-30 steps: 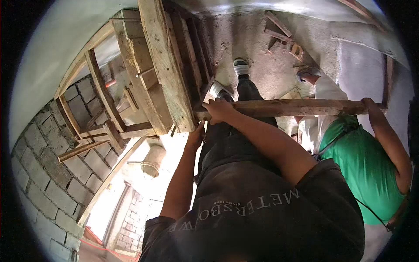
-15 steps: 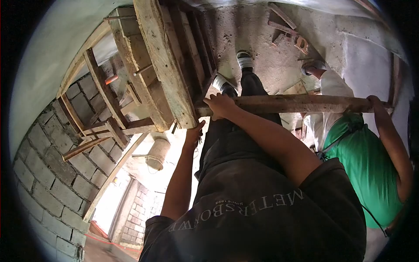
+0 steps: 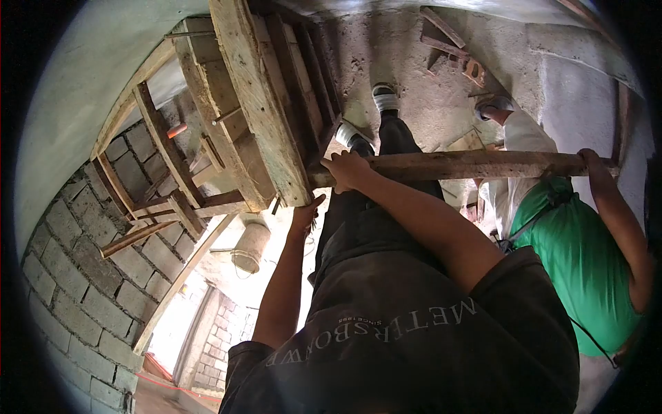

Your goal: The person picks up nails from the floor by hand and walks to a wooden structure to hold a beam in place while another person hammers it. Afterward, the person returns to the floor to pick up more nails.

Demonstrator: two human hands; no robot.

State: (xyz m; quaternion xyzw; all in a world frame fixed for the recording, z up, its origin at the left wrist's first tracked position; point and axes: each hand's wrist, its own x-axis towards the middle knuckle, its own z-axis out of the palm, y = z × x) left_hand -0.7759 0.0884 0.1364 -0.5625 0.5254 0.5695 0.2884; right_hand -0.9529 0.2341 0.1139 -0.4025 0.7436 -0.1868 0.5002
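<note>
My right hand [image 3: 347,170] is wrapped over a long wooden beam [image 3: 469,165], close to where it meets a wooden frame. The beam runs across in front of my legs to the right. My left hand [image 3: 305,215] is at the lower end of a thick, worn wooden board [image 3: 265,103], its fingers curled at the edge and partly hidden. This board forms the near side of the wooden frame. A metal rod or bolt [image 3: 227,114] sticks out of the timber beside it. At the beam's far right end, another person's hand [image 3: 588,157] rests on it.
A person in a green shirt [image 3: 572,255] stands at the right. A handsaw [image 3: 473,70] and wood scraps [image 3: 443,26] lie on the concrete floor. Below the frame is a bucket [image 3: 251,247]. A concrete block wall [image 3: 89,297] rises at the left, with loose-looking timber braces [image 3: 138,239] before it.
The view has shifted very slightly. Both my hands keep their places on the wood, and the other person's hand stays on the beam's far end.
</note>
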